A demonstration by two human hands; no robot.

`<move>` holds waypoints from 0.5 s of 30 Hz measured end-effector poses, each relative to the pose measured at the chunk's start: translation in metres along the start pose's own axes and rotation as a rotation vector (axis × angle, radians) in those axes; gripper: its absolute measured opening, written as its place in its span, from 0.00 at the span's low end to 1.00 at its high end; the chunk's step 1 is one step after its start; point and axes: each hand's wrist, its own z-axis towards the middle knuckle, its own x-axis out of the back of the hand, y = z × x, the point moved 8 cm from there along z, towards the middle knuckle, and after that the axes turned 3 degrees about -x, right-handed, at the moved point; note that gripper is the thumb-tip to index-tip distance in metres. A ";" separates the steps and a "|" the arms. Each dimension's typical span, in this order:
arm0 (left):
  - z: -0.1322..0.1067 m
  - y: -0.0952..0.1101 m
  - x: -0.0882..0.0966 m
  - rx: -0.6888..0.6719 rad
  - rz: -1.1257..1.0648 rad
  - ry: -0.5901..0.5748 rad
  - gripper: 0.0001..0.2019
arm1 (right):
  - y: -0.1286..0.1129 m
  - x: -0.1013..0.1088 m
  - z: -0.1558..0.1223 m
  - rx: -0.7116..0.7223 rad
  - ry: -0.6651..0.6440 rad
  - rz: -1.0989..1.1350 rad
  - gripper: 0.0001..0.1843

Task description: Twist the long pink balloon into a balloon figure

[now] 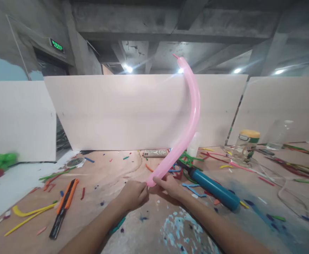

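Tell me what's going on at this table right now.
A person holds the lower end of a long pink balloon with both hands, left hand and right hand pinching it close together. The inflated balloon curves upward above the table. A teal hand pump lies just right of the hands, an orange utility knife to the left, and uninflated balloons are scattered about.

A paint-stained bench (104,176) carries a teal hand pump (214,188), an orange utility knife (63,208), a yellow-lidded jar (245,146), a phone (155,153) and scattered uninflated balloons (29,213).
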 end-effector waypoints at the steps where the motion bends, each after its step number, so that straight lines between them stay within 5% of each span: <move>1: 0.000 0.000 0.000 -0.001 -0.001 0.002 0.18 | 0.000 0.000 0.000 0.000 0.001 0.012 0.13; 12: 0.000 0.005 0.002 -0.019 -0.034 0.004 0.17 | 0.008 -0.005 0.002 -0.040 -0.025 0.236 0.16; 15: 0.000 0.011 0.003 -0.039 -0.021 -0.008 0.17 | 0.008 -0.010 0.008 -0.042 -0.007 0.519 0.20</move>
